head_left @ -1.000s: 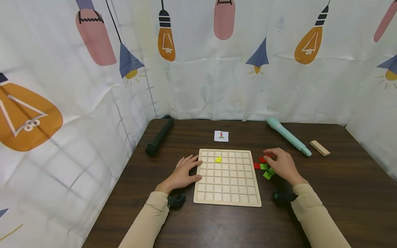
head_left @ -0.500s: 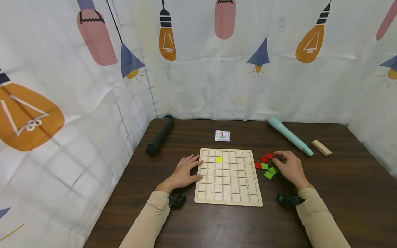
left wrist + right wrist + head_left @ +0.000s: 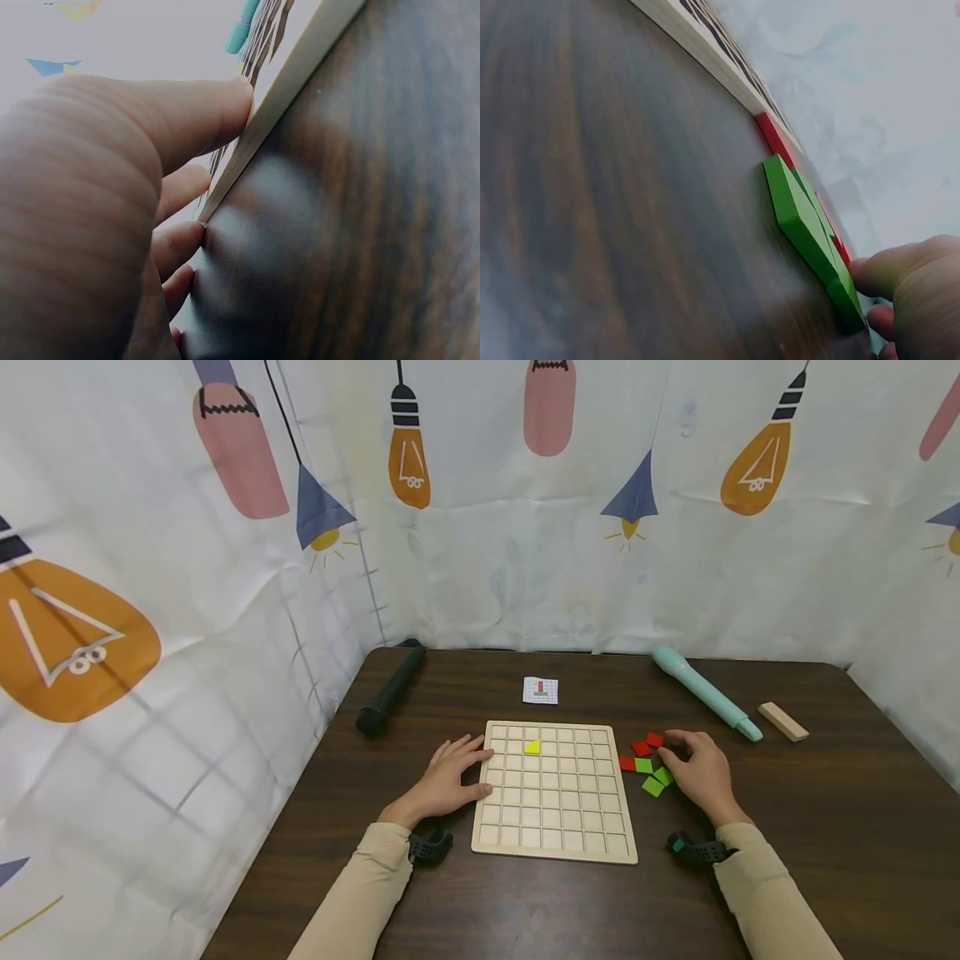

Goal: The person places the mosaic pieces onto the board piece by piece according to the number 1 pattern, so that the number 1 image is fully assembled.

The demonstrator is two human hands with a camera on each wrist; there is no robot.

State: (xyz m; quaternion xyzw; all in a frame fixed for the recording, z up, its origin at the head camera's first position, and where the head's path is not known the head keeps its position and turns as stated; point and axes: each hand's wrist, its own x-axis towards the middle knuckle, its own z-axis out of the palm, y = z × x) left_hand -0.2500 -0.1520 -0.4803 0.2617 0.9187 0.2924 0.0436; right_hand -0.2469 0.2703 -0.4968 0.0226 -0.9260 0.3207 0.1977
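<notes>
Shifted outward: the right of 2 hands (image 3: pixel 703 772), beside flat red squares (image 3: pixel 641 749).

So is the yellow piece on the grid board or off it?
On: in the head view, the yellow piece lies over a cell of the grid board, near its far edge.

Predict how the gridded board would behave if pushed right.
The board will probably slide rather than tip, since it lies flat and broad on the table. It looks like straight-edged wood, so it should stay stiff. The red tile beside its right edge would likely get shoved along.
</notes>
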